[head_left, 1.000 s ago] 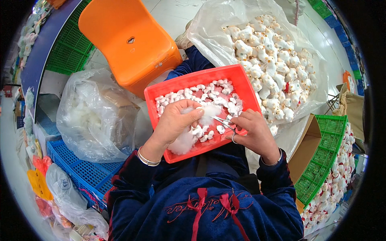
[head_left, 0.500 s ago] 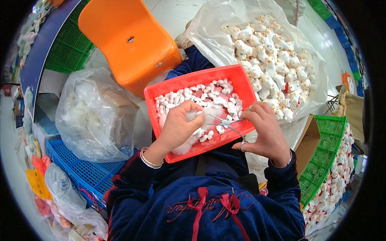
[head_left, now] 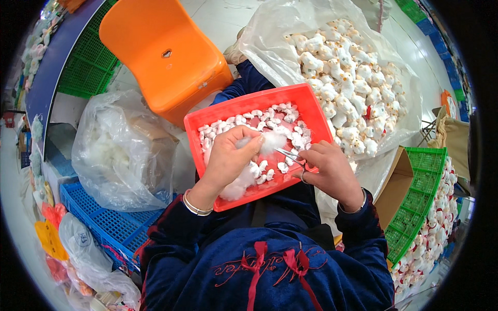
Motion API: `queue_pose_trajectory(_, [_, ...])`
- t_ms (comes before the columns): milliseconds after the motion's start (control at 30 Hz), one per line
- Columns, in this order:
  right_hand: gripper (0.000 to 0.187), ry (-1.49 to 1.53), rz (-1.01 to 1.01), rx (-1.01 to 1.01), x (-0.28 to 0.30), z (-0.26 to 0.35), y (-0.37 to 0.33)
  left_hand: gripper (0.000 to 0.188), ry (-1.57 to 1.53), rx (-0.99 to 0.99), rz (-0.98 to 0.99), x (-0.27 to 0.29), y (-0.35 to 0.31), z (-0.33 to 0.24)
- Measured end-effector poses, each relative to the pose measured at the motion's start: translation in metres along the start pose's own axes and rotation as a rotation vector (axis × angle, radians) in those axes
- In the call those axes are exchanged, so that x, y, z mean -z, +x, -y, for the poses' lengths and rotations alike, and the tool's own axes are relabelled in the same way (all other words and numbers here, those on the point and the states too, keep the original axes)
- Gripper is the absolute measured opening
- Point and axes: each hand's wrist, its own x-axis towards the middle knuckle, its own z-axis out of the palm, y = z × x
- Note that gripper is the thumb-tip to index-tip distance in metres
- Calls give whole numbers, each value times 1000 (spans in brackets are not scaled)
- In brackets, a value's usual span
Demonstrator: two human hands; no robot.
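My left hand (head_left: 232, 158) is closed in a pinch over the red tray (head_left: 196, 160). At its fingertips is a fluffy tuft of white stuffing (head_left: 273, 141); any small piece inside the pinch is hidden. My right hand (head_left: 328, 168) grips slim metal scissor-handled forceps (head_left: 288, 154), fingers at the rings. The jaws are nearly together, with their tips at the edge of the tuft. Many small white curved fabric pieces (head_left: 223, 126) lie in the tray, and a larger wad of stuffing (head_left: 237, 187) rests at its near side, below my left hand.
A large clear bag of white plush toys (head_left: 347, 88) stands at far right. An orange chair (head_left: 161, 57) is at far left, above a plastic bag of stuffing (head_left: 122, 150) and a blue crate (head_left: 111, 220). To the right are a cardboard box (head_left: 397, 184) and a green crate (head_left: 420, 202).
The forceps' jaws have gone from spread to nearly together as my right hand closed and turned. The tuft has risen to my left fingertips, meeting the jaws.
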Motion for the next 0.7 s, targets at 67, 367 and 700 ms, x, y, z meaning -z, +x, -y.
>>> queue_pose_trajectory(67, [35,0,-11,-8,-3,1,-1,10,35,1,21,3,4,-1])
queue_pose_trajectory(367, [43,58,-34,2,10,-3,-7,13,297,-71,-7,15,5,-6])
queue_pose_trajectory(700, [53,-102,-28,37,18,7,8,12,296,-79,-56,11,-6,-8])
